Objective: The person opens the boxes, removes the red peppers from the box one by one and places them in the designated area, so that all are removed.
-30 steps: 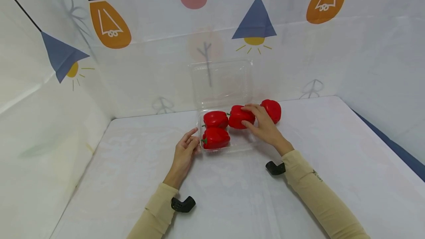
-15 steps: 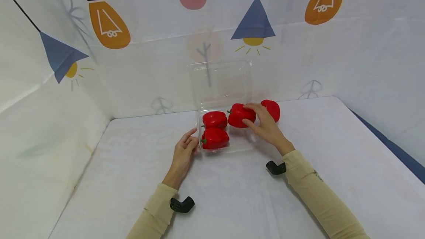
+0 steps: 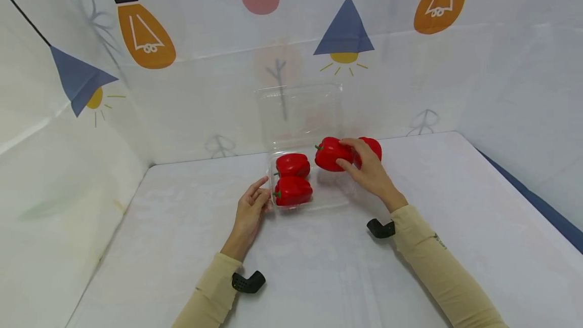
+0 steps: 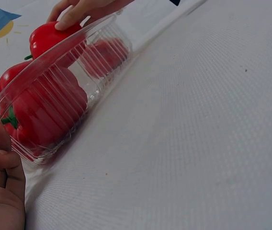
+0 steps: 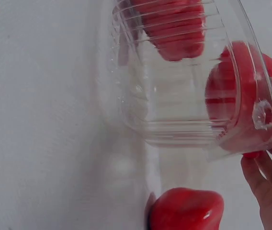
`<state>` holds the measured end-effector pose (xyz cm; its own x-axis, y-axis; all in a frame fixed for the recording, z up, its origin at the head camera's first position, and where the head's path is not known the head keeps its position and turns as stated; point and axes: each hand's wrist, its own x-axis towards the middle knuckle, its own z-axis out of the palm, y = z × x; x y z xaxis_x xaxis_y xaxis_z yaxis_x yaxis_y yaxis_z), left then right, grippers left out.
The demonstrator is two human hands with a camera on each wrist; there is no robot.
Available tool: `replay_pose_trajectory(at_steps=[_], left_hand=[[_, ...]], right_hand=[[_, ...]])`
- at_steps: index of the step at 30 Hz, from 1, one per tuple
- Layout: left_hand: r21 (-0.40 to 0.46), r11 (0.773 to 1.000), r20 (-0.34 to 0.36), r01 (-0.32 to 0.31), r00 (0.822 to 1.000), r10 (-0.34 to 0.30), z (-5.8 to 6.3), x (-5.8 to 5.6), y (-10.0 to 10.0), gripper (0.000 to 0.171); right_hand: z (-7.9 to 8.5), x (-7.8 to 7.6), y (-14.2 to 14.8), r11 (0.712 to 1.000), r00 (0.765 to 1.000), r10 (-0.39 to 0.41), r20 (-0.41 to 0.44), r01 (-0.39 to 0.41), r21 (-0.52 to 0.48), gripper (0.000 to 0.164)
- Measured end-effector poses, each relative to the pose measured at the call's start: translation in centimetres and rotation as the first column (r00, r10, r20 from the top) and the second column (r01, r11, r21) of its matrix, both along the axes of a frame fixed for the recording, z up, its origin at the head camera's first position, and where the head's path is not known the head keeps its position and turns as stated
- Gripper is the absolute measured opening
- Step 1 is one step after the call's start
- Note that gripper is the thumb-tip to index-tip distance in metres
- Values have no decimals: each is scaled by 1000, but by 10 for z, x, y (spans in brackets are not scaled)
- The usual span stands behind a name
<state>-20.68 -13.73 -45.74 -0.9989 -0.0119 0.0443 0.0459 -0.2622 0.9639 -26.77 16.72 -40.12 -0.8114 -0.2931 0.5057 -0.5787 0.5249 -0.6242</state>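
Observation:
My right hand [image 3: 370, 172] grips a red toy-like bell pepper [image 3: 331, 154] by its right side, thumb in front and fingers over the back. This pepper hangs over the right half of a clear plastic clamshell box [image 3: 329, 201]. Inside the box, on the left, lie two more red peppers, a rear one [image 3: 293, 164] and a front one [image 3: 293, 191] with a green stem. Beyond the right hand, outside the box, sits another pepper [image 3: 374, 147], partly hidden. My left hand [image 3: 249, 212] has its relaxed fingertips right at the box's left wall, near the rim [image 4: 18, 86].
The box's see-through lid [image 3: 300, 115] stands raised at the back, against the printed white cloth wall [image 3: 205, 100]. A white cloth covers the table [image 3: 309, 267]. Black wrist devices [image 3: 248, 282] show at both sleeves.
My right hand has lifted the gripped pepper up from the box and carried it slightly right, now overlapping the outside pepper. The left hand keeps its place at the box wall.

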Motion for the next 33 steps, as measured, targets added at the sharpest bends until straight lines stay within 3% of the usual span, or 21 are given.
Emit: replay_pose_trajectory(at_steps=[9, 16, 21, 25, 33], left_hand=[[-27, 1000, 12, -1, 1000, 2, 1, 0, -1, 39], [-16, 1000, 9, -6, 1000, 7, 1, 0, 0, 39], [-13, 1000, 10, 0, 1000, 0, 1, 0, -1, 39], [-18, 1000, 9, 2, 1000, -2, 1, 0, -1, 39], [-13, 1000, 10, 2, 1000, -2, 0, 1, 0, 40]], right_hand=[[3, -3, 8, 991, 996, -79, 48, 84, -104, 52], [30, 16, 2, 979, 993, -90, 81, 103, -174, 47], [36, 21, 4, 974, 988, -128, 81, 140, -176, 45], [34, 18, 7, 969, 983, -154, 97, 169, -178, 45], [11, -3, 24, 953, 968, -217, 126, 238, -188, 48]])
